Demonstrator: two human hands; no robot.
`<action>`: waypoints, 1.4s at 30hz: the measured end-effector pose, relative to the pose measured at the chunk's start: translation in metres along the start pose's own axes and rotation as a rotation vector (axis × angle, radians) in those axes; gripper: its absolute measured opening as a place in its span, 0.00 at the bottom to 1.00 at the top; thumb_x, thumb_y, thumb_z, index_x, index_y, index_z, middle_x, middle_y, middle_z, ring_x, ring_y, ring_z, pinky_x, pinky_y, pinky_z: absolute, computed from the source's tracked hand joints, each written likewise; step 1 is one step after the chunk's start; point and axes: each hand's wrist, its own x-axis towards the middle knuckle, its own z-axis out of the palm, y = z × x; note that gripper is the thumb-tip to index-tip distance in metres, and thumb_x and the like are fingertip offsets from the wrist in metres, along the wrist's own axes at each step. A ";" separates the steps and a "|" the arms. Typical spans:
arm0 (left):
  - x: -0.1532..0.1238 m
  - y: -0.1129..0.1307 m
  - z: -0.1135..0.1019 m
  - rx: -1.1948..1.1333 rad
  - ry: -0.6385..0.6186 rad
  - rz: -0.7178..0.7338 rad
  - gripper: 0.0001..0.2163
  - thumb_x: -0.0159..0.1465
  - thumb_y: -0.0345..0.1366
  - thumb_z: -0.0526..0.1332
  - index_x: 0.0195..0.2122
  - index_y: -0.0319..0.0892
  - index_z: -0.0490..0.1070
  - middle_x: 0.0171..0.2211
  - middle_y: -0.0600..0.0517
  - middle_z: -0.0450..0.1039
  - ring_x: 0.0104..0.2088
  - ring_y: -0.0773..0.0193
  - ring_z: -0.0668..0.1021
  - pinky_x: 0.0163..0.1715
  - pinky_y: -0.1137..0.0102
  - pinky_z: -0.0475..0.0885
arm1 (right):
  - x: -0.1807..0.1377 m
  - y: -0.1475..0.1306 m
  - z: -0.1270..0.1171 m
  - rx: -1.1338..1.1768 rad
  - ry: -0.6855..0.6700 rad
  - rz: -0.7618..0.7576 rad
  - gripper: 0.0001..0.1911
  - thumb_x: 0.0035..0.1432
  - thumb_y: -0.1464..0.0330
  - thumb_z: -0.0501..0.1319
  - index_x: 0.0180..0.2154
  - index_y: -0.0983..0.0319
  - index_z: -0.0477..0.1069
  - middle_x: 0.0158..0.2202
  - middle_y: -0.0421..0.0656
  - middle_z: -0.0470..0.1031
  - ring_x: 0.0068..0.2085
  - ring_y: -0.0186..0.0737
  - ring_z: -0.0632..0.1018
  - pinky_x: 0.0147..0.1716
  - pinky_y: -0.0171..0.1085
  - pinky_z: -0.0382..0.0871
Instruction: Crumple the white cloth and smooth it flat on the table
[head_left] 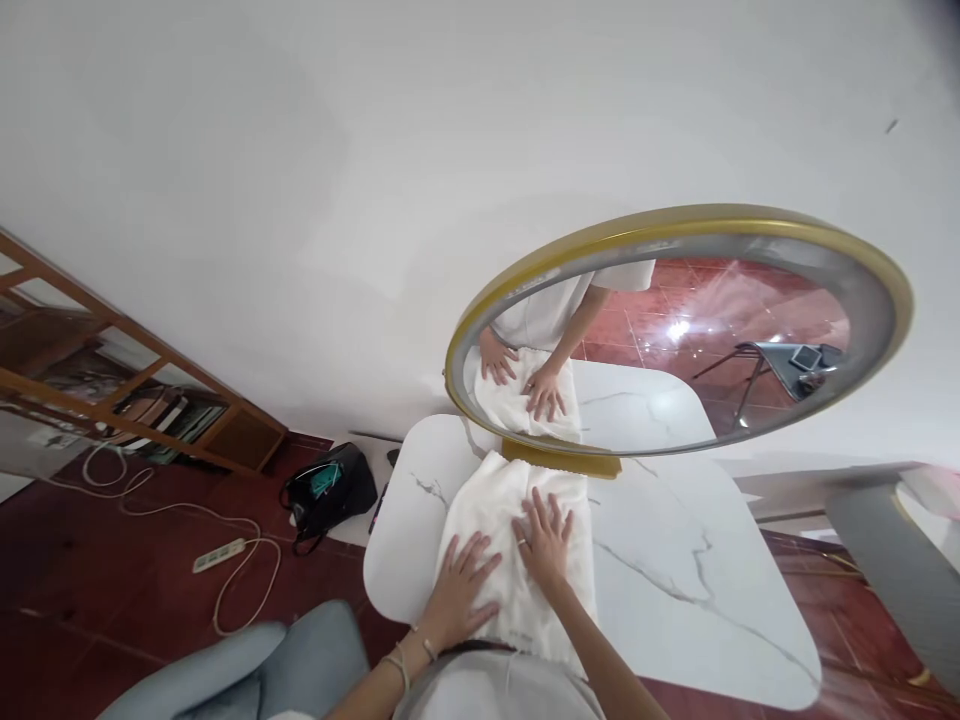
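Note:
A white towel (517,590) lies spread over a white marble-patterned table (675,580), its near end reaching the table's front edge. My left hand (459,588) rests flat on the towel's left part with its fingers spread. Farther up and to the right, my right hand (544,540) presses on the cloth, fingers apart, a ring on one of them. Neither hand grips anything. Behind the towel stands an oval mirror (675,225) with a gold rim and gold base, and both hands and the towel show in its reflection.
To the left are a grey chair (307,650), a black bag (349,490) on the floor and a power strip (219,555) with a long cord. A wooden shelf (244,440) stands against the wall. Another grey chair (892,560) is at right.

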 end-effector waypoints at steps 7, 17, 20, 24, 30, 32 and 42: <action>0.001 0.003 0.011 -0.014 -0.013 0.028 0.42 0.57 0.61 0.55 0.67 0.48 0.42 0.68 0.45 0.43 0.66 0.42 0.50 0.62 0.43 0.37 | 0.000 0.004 0.001 0.136 0.062 -0.065 0.14 0.64 0.70 0.47 0.45 0.60 0.69 0.51 0.45 0.73 0.58 0.45 0.65 0.61 0.55 0.45; 0.067 0.048 0.034 -0.194 -0.035 0.136 0.30 0.65 0.54 0.50 0.65 0.48 0.49 0.67 0.46 0.46 0.67 0.51 0.47 0.64 0.47 0.39 | -0.021 0.079 -0.024 0.002 0.054 0.223 0.22 0.64 0.64 0.44 0.57 0.54 0.64 0.57 0.48 0.63 0.60 0.49 0.61 0.59 0.56 0.50; 0.071 0.050 0.033 -0.220 0.010 0.113 0.22 0.68 0.44 0.48 0.63 0.50 0.54 0.66 0.49 0.51 0.66 0.56 0.51 0.65 0.51 0.45 | -0.021 0.077 -0.024 -0.023 0.022 0.270 0.24 0.66 0.62 0.41 0.59 0.54 0.62 0.63 0.46 0.58 0.65 0.49 0.54 0.60 0.57 0.47; 0.063 0.038 0.031 -0.208 0.019 0.115 0.19 0.68 0.41 0.49 0.60 0.50 0.59 0.64 0.50 0.54 0.66 0.58 0.53 0.65 0.52 0.47 | -0.020 0.062 -0.020 -0.049 -0.009 0.307 0.25 0.67 0.60 0.39 0.61 0.53 0.59 0.64 0.43 0.58 0.66 0.46 0.54 0.61 0.56 0.43; 0.026 -0.007 0.014 -0.128 0.022 0.107 0.17 0.68 0.39 0.50 0.58 0.50 0.61 0.63 0.51 0.56 0.65 0.57 0.55 0.64 0.52 0.50 | -0.012 0.028 -0.011 0.024 0.002 0.271 0.24 0.68 0.63 0.40 0.62 0.52 0.56 0.61 0.38 0.64 0.64 0.38 0.59 0.60 0.45 0.49; 0.008 -0.023 0.007 -0.090 0.027 0.112 0.18 0.68 0.38 0.50 0.58 0.51 0.61 0.63 0.51 0.56 0.65 0.57 0.55 0.64 0.53 0.51 | -0.007 0.013 -0.008 0.016 -0.002 0.237 0.23 0.67 0.62 0.44 0.61 0.51 0.58 0.61 0.38 0.64 0.63 0.40 0.59 0.59 0.44 0.52; -0.059 -0.071 -0.014 0.053 0.109 -0.010 0.18 0.67 0.36 0.51 0.58 0.52 0.63 0.62 0.53 0.59 0.64 0.59 0.58 0.64 0.56 0.51 | 0.011 -0.072 0.015 0.056 -0.074 0.018 0.23 0.66 0.63 0.47 0.61 0.53 0.59 0.64 0.41 0.59 0.64 0.45 0.58 0.58 0.46 0.54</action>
